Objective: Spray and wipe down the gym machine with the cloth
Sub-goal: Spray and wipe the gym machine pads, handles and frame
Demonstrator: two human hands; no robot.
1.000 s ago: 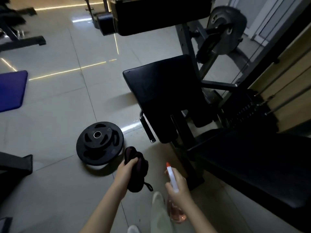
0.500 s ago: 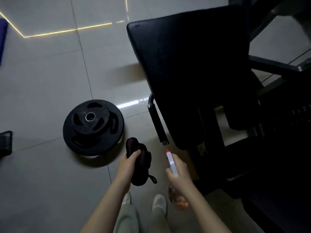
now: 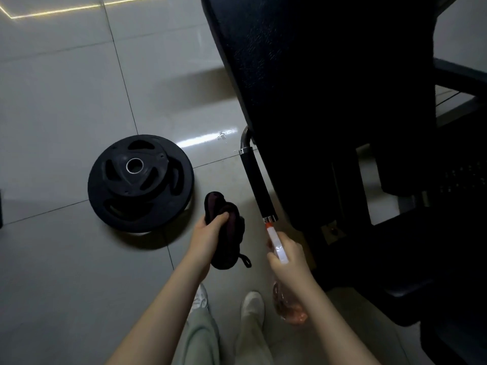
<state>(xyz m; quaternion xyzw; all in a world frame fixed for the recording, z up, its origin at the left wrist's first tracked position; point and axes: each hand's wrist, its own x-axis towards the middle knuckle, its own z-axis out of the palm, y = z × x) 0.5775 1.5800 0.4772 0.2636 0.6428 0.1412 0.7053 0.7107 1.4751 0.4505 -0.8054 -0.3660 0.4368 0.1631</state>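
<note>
My left hand [image 3: 208, 237] grips a bunched dark cloth [image 3: 226, 233] low in the middle of the view. My right hand [image 3: 288, 259] holds a clear spray bottle [image 3: 287, 304] with a white head and an orange nozzle [image 3: 269, 224]. The nozzle points up at the chrome end of the machine's black foam handle [image 3: 257, 184], almost touching it. The gym machine's big black pad [image 3: 329, 83] fills the upper right, with its dark frame and lower seat [image 3: 427, 259] to the right.
A black weight plate [image 3: 141, 183] lies flat on the tiled floor just left of the cloth. My two white shoes [image 3: 251, 304] stand below my hands. A wet, shiny patch [image 3: 208, 137] marks the floor beside the handle.
My view has moved closer and tipped down, so the pad and handle look larger. The spray nozzle has come up to the handle's chrome end. Both hands keep their grips.
</note>
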